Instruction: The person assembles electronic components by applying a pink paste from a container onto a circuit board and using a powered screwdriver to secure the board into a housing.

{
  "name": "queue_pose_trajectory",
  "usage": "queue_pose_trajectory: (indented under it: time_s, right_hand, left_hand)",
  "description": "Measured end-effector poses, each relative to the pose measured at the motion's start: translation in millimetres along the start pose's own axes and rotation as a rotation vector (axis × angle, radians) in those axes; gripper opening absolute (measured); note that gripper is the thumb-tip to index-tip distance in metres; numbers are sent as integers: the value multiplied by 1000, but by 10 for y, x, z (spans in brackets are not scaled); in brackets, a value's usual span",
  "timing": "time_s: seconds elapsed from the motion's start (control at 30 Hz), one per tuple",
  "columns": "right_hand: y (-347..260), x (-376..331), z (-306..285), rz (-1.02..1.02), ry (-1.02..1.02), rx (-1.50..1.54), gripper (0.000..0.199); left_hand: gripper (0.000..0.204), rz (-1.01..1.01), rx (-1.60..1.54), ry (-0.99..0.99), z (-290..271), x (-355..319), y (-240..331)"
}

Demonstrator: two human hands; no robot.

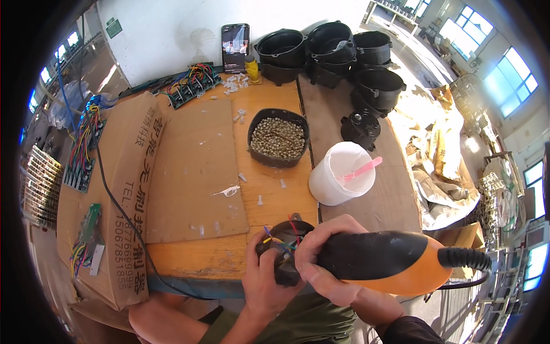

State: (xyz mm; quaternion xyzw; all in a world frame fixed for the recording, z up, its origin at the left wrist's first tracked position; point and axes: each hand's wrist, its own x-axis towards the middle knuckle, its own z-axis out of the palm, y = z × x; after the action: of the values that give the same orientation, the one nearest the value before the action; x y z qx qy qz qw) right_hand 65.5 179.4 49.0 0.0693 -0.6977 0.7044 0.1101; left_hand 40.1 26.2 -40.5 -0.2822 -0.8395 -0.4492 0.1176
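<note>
At the tabletop's [195, 265] near edge, a black housing [285, 274] is clasped by the left grip [265, 284]; rightward, a tool [384, 261], long axis left-right, is clutched by the right grip [309, 247].

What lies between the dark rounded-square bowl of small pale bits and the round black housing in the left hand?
In the head view, orange wooden tabletop with small white pieces on it lies between the bowl and the housing.
</note>
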Motion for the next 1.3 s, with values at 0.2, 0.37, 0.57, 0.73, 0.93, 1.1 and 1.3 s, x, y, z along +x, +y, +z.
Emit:
queue_pose_trajectory:
  time_s: [0.2,0.37,0.57,0.73,0.93,1.1,1.3]
  right_hand:
    - [-27,82,78,103,86,-7,34]
    - [-78,199,235,136,113,2,30]
    - [51,260,239,107,-94,-113,29]
    - [180,255,269,52,-156,-326,49]
    - [289,180,257,-38,-76,-178,44]
    - [381,91,249,-216,-24,-421,28]
    - [-155,126,178,-42,23,48,36]
  left_hand:
    - [73,-14,41,-47,46,-94,-66]
    - [84,-95,-241,5,63,69,0]
    - [66,-247,-439,-81,298,-242,-255]
    - [64,-249,-522,-78,-29,236,137]
    - [69,-314,-361,-166,8,92,85]
    - [66,-205,-444,-240,-37,154,110]
    - [103,-73,-206,-140,131,-58,-166]
